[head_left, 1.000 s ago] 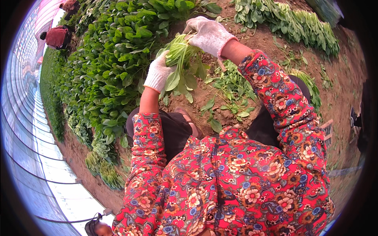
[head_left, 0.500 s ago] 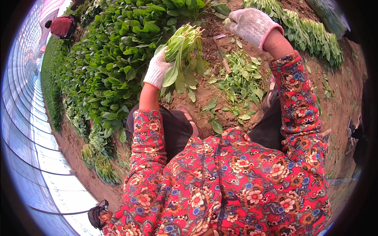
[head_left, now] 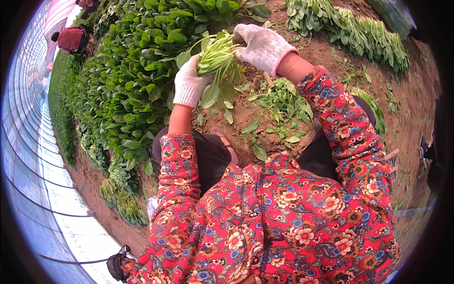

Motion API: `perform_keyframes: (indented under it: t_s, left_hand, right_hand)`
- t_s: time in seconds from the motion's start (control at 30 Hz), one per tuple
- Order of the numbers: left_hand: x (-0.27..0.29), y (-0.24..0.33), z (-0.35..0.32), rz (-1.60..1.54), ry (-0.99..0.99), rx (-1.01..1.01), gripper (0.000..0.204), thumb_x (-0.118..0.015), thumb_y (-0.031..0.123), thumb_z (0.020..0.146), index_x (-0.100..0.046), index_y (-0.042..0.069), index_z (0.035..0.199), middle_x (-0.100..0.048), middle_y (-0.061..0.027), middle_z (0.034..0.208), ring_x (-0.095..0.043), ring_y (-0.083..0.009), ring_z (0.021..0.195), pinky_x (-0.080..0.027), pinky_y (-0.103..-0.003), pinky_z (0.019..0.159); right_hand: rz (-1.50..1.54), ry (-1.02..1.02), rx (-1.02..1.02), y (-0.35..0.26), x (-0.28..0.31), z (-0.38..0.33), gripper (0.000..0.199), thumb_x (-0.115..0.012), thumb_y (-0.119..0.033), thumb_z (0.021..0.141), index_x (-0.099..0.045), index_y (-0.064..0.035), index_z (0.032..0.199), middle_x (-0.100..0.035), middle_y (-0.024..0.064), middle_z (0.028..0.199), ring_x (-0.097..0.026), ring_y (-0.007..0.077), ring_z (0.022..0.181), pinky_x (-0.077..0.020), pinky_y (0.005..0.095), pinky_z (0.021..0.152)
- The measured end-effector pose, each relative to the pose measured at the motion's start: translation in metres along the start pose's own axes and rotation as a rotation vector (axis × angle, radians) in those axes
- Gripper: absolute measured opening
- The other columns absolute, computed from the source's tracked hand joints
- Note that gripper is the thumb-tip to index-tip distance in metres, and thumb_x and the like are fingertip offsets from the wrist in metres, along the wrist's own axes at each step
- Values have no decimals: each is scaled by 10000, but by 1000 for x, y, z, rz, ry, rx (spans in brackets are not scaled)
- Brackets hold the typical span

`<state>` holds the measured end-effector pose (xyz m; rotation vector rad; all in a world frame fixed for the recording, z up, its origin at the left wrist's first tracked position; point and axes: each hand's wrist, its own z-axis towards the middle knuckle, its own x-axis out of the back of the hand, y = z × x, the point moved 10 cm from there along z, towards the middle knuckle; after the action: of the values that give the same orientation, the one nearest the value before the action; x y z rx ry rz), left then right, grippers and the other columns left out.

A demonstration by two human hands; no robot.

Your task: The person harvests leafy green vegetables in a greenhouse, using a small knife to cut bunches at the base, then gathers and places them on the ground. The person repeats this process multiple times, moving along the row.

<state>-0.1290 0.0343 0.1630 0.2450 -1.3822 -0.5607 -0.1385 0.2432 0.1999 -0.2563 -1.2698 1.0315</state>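
In front of me, my left hand [head_left: 191, 83], in a white knit glove, is closed round a bunch of spinach [head_left: 218, 59]. Its pale stems point up and right, and some leaves droop below the fist. My right hand [head_left: 265, 47], gloved and soiled, reaches in from the right. Its thumb and fingers close on the root ends of the same bunch; the fingertips are partly hidden. Below the right hand, loose spinach leaves [head_left: 286, 106] lie scattered on the soil between my feet. A wooden tool handle [head_left: 268, 79] shows just under that hand.
Dense spinach plants [head_left: 127, 71] grow along my left. Laid-out rows of cut spinach [head_left: 373, 40] lie at the far right, and more bundles [head_left: 125, 201] rest at the lower left. A person in dark red [head_left: 71, 40] crouches far left; another person's dark cap [head_left: 116, 265] shows lower left.
My right hand has moved left and slightly down onto the root ends of the bunch. My left hand has stayed nearly in place, still holding the spinach.
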Motion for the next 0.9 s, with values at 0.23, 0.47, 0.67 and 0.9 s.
perform_keyframes:
  t_s: [0.23,0.47,0.67,0.9]
  left_hand:
    - [22,24,-1,241,194,-126,627,-860,182,684,-642,144,1271,-702,-129,1057,-661,-340,1004,-530,-426,878]
    - [24,17,-3,177,143,-27,626,-852,159,717,-624,125,1298,-700,-138,1145,-666,-328,1061,-528,-395,918]
    - [25,17,-1,200,149,-18,621,-847,134,716,-624,116,1296,-700,-145,1143,-667,-331,1062,-526,-392,925]
    - [28,24,-4,156,179,-66,638,-838,101,699,-622,108,1300,-694,-147,1150,-659,-337,1072,-523,-395,931]
  right_hand:
    - [-35,125,-5,2,-11,1,281,-686,-220,862,-605,-62,1080,-657,190,1011,-643,379,987,-530,448,846]
    - [-85,225,119,-18,-2,-6,290,-678,-146,850,-630,-102,1133,-614,135,1008,-636,352,975,-536,430,818]
    - [-87,286,183,-26,3,-6,243,-696,-207,860,-645,-147,1090,-622,115,974,-651,339,930,-552,436,759]
    - [-27,448,289,-36,13,-11,218,-706,-154,843,-647,-115,1049,-629,94,1021,-647,318,930,-553,419,789]
